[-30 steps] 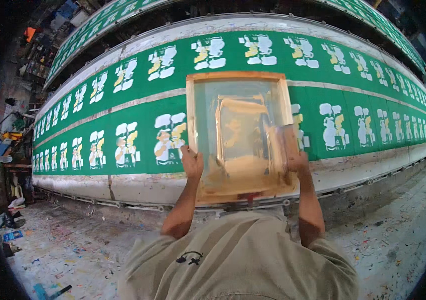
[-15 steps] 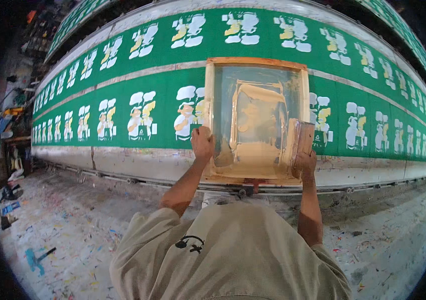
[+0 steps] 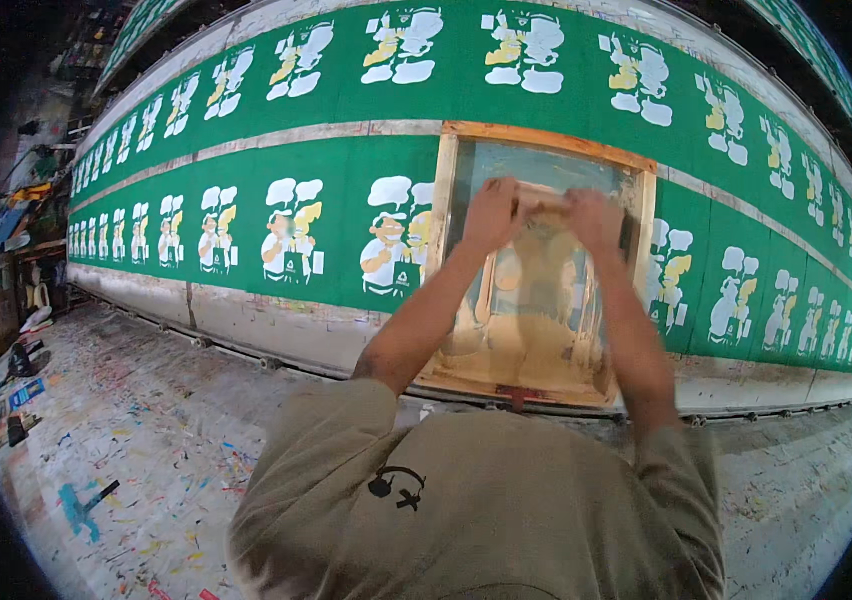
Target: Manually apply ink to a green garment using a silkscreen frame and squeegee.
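Two bare hands, the left hand (image 3: 492,215) and the right hand (image 3: 597,218), are curled round opposite ends of a squeegee (image 3: 543,196), slightly blurred. The squeegee lies crosswise inside a wood-framed printing screen (image 3: 546,139), near the frame's far bar. Peach-coloured ink (image 3: 506,352) coats the near part of the screen's mesh and streaks the middle; a small red patch (image 3: 517,393) marks its near bar.

The screen rests on a long, pale tabletop (image 3: 316,340), its near bar by the tabletop's near edge. It covers part of the nearer row of green fabric (image 3: 342,200). Just left of the frame, a print (image 3: 383,265) shows two cartoon figures in white, yellow and peach under white cloud shapes. Similar prints run toward both ends of the tabletop. A bare strip (image 3: 296,137) separates this row from the farther row of green fabric (image 3: 586,65), nearer the far edge.

Below the near edge, a paint-flecked floor (image 3: 176,480) holds a blue tool with a dark handle (image 3: 77,510).
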Motion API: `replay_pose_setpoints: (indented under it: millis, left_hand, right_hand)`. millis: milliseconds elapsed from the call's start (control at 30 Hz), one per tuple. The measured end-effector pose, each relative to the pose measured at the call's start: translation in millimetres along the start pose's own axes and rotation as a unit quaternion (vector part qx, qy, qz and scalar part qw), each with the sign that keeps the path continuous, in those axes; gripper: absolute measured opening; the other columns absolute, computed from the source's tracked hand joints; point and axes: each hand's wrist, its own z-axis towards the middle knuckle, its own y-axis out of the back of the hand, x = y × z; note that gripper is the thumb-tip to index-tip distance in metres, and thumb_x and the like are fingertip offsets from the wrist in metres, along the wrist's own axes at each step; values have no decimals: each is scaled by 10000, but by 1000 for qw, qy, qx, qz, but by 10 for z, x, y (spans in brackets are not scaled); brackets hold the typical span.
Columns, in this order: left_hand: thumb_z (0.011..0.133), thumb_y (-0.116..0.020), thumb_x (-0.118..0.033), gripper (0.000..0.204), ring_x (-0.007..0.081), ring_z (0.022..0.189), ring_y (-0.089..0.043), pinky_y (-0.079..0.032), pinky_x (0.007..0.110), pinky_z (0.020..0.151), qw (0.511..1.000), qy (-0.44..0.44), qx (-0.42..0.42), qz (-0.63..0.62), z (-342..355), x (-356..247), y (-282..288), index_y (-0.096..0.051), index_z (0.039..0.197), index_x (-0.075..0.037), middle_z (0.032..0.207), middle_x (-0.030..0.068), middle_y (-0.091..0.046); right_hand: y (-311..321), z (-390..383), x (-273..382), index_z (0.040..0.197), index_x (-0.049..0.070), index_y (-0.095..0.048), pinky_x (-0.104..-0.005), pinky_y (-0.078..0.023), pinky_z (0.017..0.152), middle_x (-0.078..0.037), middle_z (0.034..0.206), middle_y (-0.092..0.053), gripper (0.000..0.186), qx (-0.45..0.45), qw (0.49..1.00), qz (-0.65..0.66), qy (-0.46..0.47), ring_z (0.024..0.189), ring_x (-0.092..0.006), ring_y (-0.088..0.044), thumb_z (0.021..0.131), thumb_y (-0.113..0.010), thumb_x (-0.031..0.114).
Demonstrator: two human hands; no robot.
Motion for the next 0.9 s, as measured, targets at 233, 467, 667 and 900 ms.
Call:
replay_pose_setpoints:
  millis: [233, 467, 667, 900]
  left_hand:
    - [942, -666, -362, 508, 413, 1177, -580, -477, 505, 992, 1000, -1, -1, -6, -2533, -167, -244, -583, 1320, -33, 1270, 211, -635]
    - [870, -755, -295, 400, 422, 1081, -582, -473, 518, 895, 988, 94, -122, 9, -2092, 304, 46, -617, 1136, -30, 1189, 224, -601]
    - [815, -786, -189, 453, 459, 1045, -571, -487, 554, 844, 963, 174, -82, 187, -2030, 703, 239, -511, 1100, 29, 1113, 266, -577]
    - [789, -765, -163, 506, 500, 958, -627, -511, 541, 855, 958, 257, -120, -34, -1824, 136, 359, -473, 1156, 26, 1018, 287, -631]
  right_hand:
    - [-347, -2195, 758, 972, 155, -698, -440, -523, 825, -54, 981, -693, 144, -88, 995, -49, 19, 957, -277, -668, 832, -666, 152]
    - [-37, -2271, 687, 1030, 148, -718, -543, -417, 1048, -18, 1071, -704, 149, -2, 999, 25, 41, 1031, -217, -658, 889, -680, 177]
    - [-347, -2606, 695, 1106, 189, -722, -763, -198, 1148, 8, 1114, -697, 256, -124, 991, 13, 51, 1085, -205, -650, 860, -717, 120]
    - [-75, -1166, 89, 1228, 176, -679, -775, -196, 1134, -42, 1258, -674, 350, -143, 988, -7, -53, 1170, -302, -637, 878, -700, 171]
